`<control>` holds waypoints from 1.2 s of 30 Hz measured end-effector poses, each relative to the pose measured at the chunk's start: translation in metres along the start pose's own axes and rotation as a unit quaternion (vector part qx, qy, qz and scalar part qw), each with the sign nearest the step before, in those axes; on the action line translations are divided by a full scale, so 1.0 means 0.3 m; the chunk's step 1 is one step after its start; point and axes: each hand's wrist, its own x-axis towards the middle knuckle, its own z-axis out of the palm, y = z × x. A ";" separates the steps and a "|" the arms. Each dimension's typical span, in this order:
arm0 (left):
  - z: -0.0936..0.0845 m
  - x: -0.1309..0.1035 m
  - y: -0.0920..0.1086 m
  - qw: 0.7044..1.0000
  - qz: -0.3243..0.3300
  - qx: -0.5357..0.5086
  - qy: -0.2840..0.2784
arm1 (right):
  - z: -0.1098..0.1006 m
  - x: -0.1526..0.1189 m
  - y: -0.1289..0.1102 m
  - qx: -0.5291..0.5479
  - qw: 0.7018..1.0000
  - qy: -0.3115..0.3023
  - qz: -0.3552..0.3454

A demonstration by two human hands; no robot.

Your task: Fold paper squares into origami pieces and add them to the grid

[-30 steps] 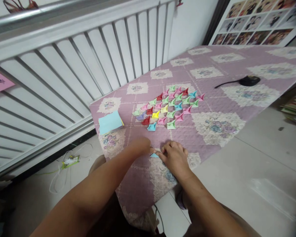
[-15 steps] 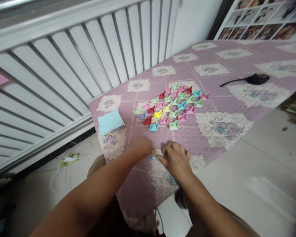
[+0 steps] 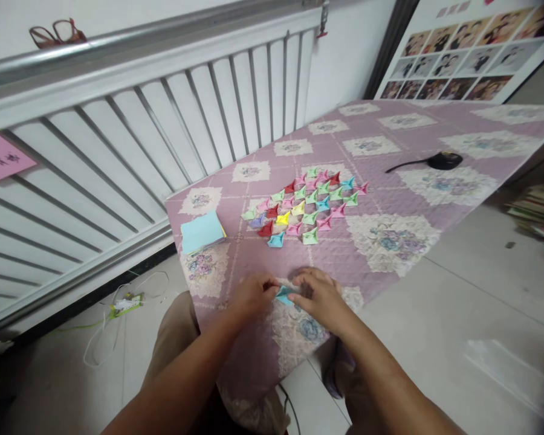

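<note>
Between my two hands, low over the front part of the table, is a small folded piece of light blue paper (image 3: 284, 295). My left hand (image 3: 256, 294) pinches its left side between thumb and fingertips. My right hand (image 3: 318, 295) has thumb and fingers closed at its right side, partly hiding it. Just beyond lie several small folded paper boats in slanting rows, among them a blue paper boat (image 3: 275, 240) and a green paper boat (image 3: 310, 236). To the left, a stack of coloured paper (image 3: 203, 232) lies near the table's edge, a light blue sheet on top.
A purple flowered tablecloth (image 3: 249, 257) covers the table. A black corded device (image 3: 444, 160) lies at the right. The white radiator (image 3: 131, 133) stands along the left edge, with eyeglasses (image 3: 58, 33) above it. A power strip (image 3: 127, 304) and cables are on the floor.
My left hand has turned and drawn back slightly, so more of the light blue paper shows between my hands. The camera view has tilted upward, bringing the eyeglasses into sight.
</note>
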 end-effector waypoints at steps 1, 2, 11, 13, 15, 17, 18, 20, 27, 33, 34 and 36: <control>0.012 -0.010 -0.003 1.000 0.001 -0.017 0.014 | -0.003 0.001 0.004 0.011 1.000 -0.001 -0.001; 0.021 -0.019 -0.007 0.999 0.002 -0.028 0.029 | -0.005 0.001 0.006 0.022 1.000 -0.002 -0.002; 0.038 -0.066 0.012 0.993 0.041 0.078 0.079 | 0.002 -0.009 -0.003 -0.020 0.996 -0.006 -0.083; 0.040 -0.068 0.027 0.991 0.032 0.104 0.078 | 0.005 -0.007 -0.013 -0.060 0.992 -0.004 -0.115; 0.044 -0.069 0.037 0.989 0.025 0.119 0.079 | 0.006 -0.004 -0.027 -0.091 0.987 -0.013 -0.132; 0.048 -0.069 0.039 0.989 0.025 0.120 0.086 | 0.005 0.001 -0.040 -0.113 0.984 -0.023 -0.138; 0.050 -0.069 0.039 0.988 0.027 0.118 0.091 | 0.004 0.003 -0.044 -0.120 0.983 -0.027 -0.138; 0.053 -0.069 0.033 0.988 0.034 0.106 0.106 | 0.003 0.008 -0.044 -0.116 0.983 -0.035 -0.138; 0.065 -0.063 -0.012 0.986 0.043 -0.018 0.162 | -0.018 0.022 -0.013 0.144 0.983 -0.034 -0.105; 0.089 -0.054 -0.035 0.974 0.001 -0.119 0.193 | -0.031 0.019 -0.011 0.235 0.972 -0.020 -0.007; 0.092 -0.053 -0.036 0.971 -0.008 -0.137 0.197 | -0.028 0.018 -0.008 0.243 0.970 -0.025 0.004; 0.097 -0.053 -0.036 0.965 -0.018 -0.165 0.204 | -0.021 0.018 -0.002 0.250 0.968 -0.030 0.016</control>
